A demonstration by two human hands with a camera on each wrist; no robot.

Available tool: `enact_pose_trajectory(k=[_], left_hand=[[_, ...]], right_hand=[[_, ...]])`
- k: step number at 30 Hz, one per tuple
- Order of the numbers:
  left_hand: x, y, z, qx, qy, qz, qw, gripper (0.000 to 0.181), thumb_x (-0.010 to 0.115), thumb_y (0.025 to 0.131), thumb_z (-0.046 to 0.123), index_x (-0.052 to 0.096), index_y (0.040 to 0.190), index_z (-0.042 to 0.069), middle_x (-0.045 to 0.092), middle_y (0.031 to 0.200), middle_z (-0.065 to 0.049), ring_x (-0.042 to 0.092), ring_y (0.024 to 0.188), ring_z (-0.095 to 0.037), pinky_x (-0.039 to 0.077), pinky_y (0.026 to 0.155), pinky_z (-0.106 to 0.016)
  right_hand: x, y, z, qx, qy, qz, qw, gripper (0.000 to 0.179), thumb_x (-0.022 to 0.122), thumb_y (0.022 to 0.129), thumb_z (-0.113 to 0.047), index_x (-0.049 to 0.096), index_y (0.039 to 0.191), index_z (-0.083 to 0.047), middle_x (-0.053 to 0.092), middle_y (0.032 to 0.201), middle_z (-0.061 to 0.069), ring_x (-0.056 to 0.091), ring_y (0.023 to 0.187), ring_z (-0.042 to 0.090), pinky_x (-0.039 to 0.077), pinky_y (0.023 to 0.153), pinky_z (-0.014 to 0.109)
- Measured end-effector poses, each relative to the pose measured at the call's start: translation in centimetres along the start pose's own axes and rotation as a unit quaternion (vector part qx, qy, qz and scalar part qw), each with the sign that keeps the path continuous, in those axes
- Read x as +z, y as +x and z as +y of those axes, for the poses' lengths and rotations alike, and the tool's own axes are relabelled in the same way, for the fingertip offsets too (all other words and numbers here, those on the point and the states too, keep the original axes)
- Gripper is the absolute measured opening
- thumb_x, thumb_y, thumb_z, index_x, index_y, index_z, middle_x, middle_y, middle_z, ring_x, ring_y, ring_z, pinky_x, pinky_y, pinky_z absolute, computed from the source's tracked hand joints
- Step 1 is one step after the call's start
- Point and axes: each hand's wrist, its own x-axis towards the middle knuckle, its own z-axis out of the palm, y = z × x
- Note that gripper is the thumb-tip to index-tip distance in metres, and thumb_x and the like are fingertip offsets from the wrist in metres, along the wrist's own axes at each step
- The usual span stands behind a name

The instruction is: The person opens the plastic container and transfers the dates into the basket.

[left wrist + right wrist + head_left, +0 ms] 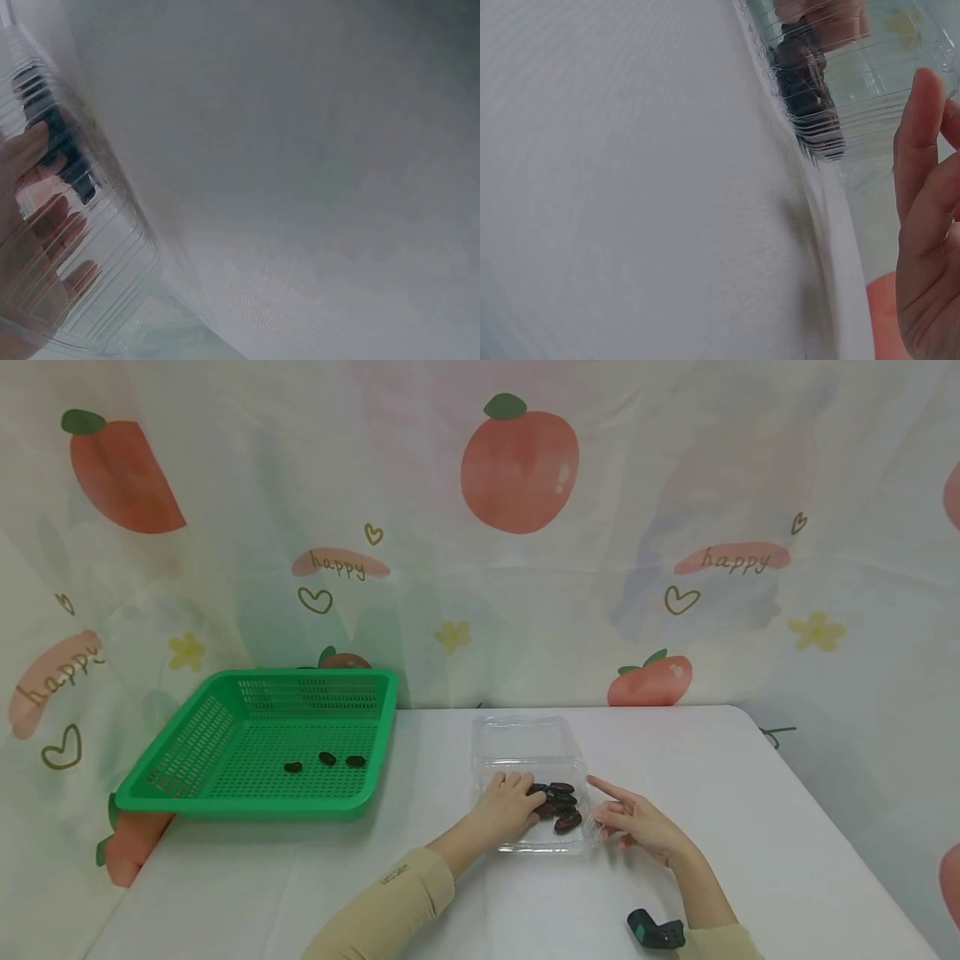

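A clear plastic clamshell box [551, 846] stands on the table with its lid [519, 739] folded back. Several dark, wrinkled dates [562, 800] lie in its base. Reaching in from the left, my left hand [504, 810] has its fingertips right at the dates; the left wrist view shows its fingers [67, 217] through the box wall, spread and bent. Whether it pinches a date I cannot tell. My right hand [637, 825] is beside the box's right edge, index finger extended and the others loosely bent, with nothing held.
At the left, a green plastic basket [247, 814] holds three dark dates [327, 758]. A black angled device [656, 931] lies near my right forearm. Behind the white table [750, 793] hangs a fruit-print cloth [420, 460].
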Motion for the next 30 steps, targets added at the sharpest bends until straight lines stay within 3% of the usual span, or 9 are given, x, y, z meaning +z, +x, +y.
enact_pose_trajectory(k=[5,10,14,17,23,30], left_hand=[[0.1,0.2,0.0,-0.011,-0.005,0.016,0.9998,0.030,0.045,0.093,0.042,0.052,0.119,0.029,0.048,0.115,0.002,0.045,0.106,-0.014,0.034,0.096,-0.036],[-0.2,0.1,-0.2,-0.022,-0.002,0.058,0.9981,0.027,0.045,0.094,0.039,0.053,0.119,0.030,0.049,0.116,0.003,0.046,0.109,-0.015,0.034,0.097,-0.038],[-0.7,-0.1,-0.8,-0.026,0.029,0.092,0.9950,0.023,0.047,0.094,0.038,0.054,0.114,0.031,0.050,0.114,0.003,0.048,0.108,-0.015,0.036,0.095,-0.038],[-1.3,-0.3,-1.4,-0.037,0.044,0.098,0.9936,0.022,0.047,0.094,0.037,0.053,0.114,0.031,0.050,0.113,0.003,0.048,0.107,-0.015,0.037,0.097,-0.037],[-3.1,-1.6,-3.1,-0.065,0.048,0.096,0.9921,0.020,0.044,0.095,0.037,0.050,0.113,0.029,0.049,0.115,0.002,0.047,0.108,-0.017,0.035,0.099,-0.039],[-4.1,-3.9,-5.6,-0.087,0.071,0.149,0.9824,0.017,0.049,0.093,0.036,0.049,0.107,0.026,0.050,0.107,0.000,0.048,0.101,-0.019,0.038,0.092,-0.038]], right_hand=[[0.0,0.0,0.0,-0.005,0.002,-0.003,1.0000,0.069,0.056,0.091,-0.014,0.014,0.145,-0.002,0.059,0.078,-0.005,0.058,0.064,0.008,0.043,0.047,0.020],[-0.1,0.0,0.1,-0.006,0.003,-0.005,1.0000,0.070,0.056,0.091,-0.014,0.013,0.145,-0.002,0.059,0.078,-0.005,0.058,0.064,0.008,0.043,0.047,0.019],[-0.1,0.1,0.2,-0.002,0.004,-0.003,1.0000,0.070,0.056,0.091,-0.014,0.014,0.145,-0.003,0.059,0.078,-0.004,0.058,0.063,0.008,0.043,0.047,0.020],[-0.1,0.0,0.2,-0.003,0.002,-0.003,1.0000,0.070,0.056,0.091,-0.015,0.014,0.145,-0.003,0.058,0.078,-0.004,0.057,0.063,0.008,0.043,0.047,0.020],[-0.3,0.2,0.5,-0.003,-0.005,-0.005,1.0000,0.070,0.056,0.091,-0.017,0.014,0.145,-0.003,0.058,0.077,-0.005,0.058,0.064,0.008,0.043,0.048,0.019],[-0.3,0.3,0.6,0.000,-0.012,-0.002,0.9999,0.070,0.056,0.091,-0.018,0.014,0.145,-0.004,0.058,0.077,-0.005,0.058,0.065,0.008,0.043,0.048,0.019]])
